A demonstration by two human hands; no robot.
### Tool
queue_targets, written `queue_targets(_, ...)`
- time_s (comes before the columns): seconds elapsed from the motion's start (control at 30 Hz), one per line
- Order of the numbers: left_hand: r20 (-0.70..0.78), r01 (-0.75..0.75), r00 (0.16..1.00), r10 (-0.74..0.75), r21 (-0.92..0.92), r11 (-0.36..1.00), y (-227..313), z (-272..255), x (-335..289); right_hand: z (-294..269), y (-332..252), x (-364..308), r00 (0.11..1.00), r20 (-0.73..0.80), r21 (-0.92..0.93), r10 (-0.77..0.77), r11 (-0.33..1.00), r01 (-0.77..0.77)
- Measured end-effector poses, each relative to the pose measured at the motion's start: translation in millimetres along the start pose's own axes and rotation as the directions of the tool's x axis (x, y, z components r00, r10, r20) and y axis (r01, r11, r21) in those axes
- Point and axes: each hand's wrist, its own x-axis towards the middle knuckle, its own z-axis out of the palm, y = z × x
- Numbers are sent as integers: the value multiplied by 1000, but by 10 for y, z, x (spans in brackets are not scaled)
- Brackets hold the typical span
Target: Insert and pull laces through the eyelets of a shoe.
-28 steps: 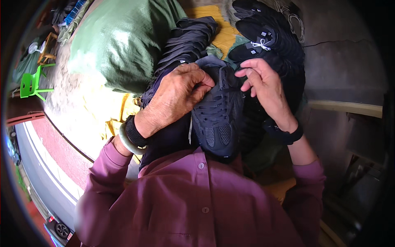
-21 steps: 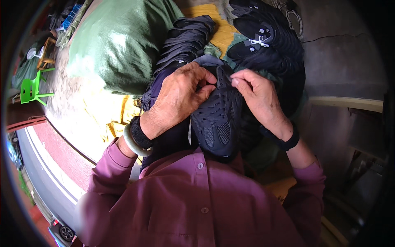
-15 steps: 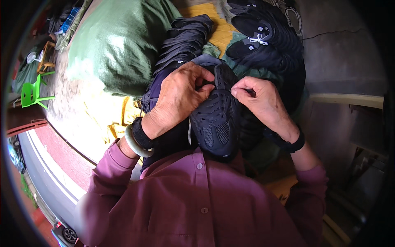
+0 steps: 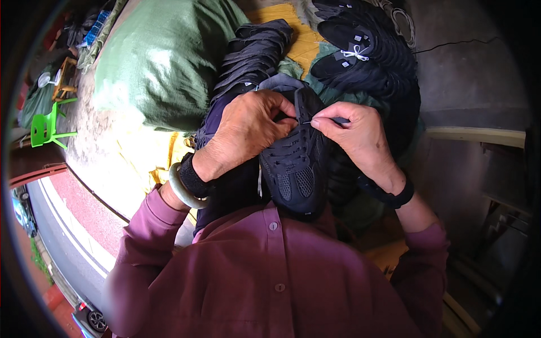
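Note:
A black sneaker [image 4: 293, 183] with mesh panels rests across my lap, toe toward me and black laces [image 4: 286, 152] threaded over its front. My left hand [image 4: 245, 127] is closed at the shoe's opening, thumb and fingers pinching its throat by the upper laces. Across from it, my right hand [image 4: 358, 135] pinches a thin, pale, needle-like piece [image 4: 306, 122] between thumb and forefinger. That piece points left to the eyelet edge beside my left fingertips. Whether it is a lace tip or a tool, I cannot tell. My left fingers hide part of the opening.
A row of nested black shoes [image 4: 256, 56] lies ahead, beside a big green sack [image 4: 163, 67]. More black shoes [image 4: 366, 73] are stacked at the right, one with a tied white string [image 4: 355, 53]. Yellow sheeting [image 4: 287, 14] lies beneath. A green chair [image 4: 42, 129] stands far left.
My right hand has shifted slightly left toward the shoe, and the thin pale piece now shows at its fingertips. My left hand has barely moved, staying at the shoe's opening.

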Motion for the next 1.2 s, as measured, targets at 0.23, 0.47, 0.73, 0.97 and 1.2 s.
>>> queue_targets(0.23,-17,-157,987,161,152,976,33,8,14,95,38,-24,978,-148,-267,-144,958,101)
queue_targets(0.47,-46,-191,980,195,75,979,-45,70,19,247,120,1,970,-188,-199,-156,973,118)
queue_targets(0.73,-55,-238,965,255,213,948,-33,121,19,-89,157,263,976,216,-102,-16,994,39)
queue_targets(0.97,-82,-463,821,565,483,743,-58,-60,-56,-167,-52,381,924,380,-179,45,983,26)
queue_targets(1.2,-365,62,889,278,696,716,-1077,-1413,-528,-268,-66,392,889,445,-81,108,993,-80)
